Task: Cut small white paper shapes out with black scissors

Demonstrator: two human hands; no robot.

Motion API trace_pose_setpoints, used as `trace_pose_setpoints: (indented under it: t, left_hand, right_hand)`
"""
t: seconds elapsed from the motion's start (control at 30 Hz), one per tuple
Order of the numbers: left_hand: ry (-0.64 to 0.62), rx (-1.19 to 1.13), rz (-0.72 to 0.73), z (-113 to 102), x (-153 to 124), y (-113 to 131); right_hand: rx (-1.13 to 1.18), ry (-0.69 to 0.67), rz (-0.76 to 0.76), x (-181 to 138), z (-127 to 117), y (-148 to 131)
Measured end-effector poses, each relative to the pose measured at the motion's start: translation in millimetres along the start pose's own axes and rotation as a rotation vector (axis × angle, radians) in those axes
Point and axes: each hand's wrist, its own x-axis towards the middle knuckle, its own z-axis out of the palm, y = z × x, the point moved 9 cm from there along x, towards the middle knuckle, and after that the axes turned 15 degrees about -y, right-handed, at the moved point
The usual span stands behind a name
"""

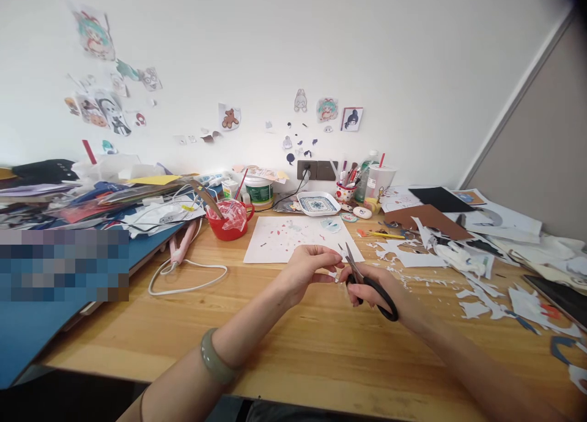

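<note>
My right hand (373, 286) grips black-handled scissors (367, 281), whose blades stand apart and point up and away from me. Close to the blades, my left hand (314, 266) has its fingers pinched around a tiny white piece of paper (336, 279), mostly hidden by the fingertips. A green bangle sits on the left forearm. Just beyond both hands lies a white sheet (279, 241) scattered with small red, grey and teal cut-out bits.
A red mug (229, 226) with plastic wrap stands left of the sheet, near a white cable (188, 292). Behind are a patterned tray (318, 203) and a brush cup (345, 192). Paper scraps (481, 303) cover the right side; clutter is piled at left.
</note>
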Motion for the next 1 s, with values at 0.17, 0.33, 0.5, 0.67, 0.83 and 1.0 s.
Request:
trace_pose_setpoints:
  t: [0.17,0.33,0.5,0.67,0.83,1.0]
  left_hand:
    - [-0.041,0.001,0.023,3.6,0.6,-0.5]
    - [-0.053,-0.001,0.019,4.9,1.0,-1.7]
    - [-0.06,0.005,0.026,4.5,1.9,-1.6]
    - [-0.066,0.008,0.031,4.3,1.2,-2.1]
    - [-0.057,0.005,0.019,3.5,1.5,-3.5]
    - [-0.053,0.002,0.015,3.6,2.4,-3.0]
  right_hand:
    - [0.03,-0.025,-0.032,-0.3,4.5,-5.0]
    - [0.069,-0.015,-0.016,-1.2,5.3,-6.8]
    - [0.094,-0.041,-0.019,0.4,7.1,-4.4]
    - [0.078,-0.044,-0.031,0.6,6.6,-3.2]
    - [0.066,-0.043,-0.027,-0.1,6.4,-5.2]
    - [0.066,-0.041,0.0,0.3,5.6,-0.3]
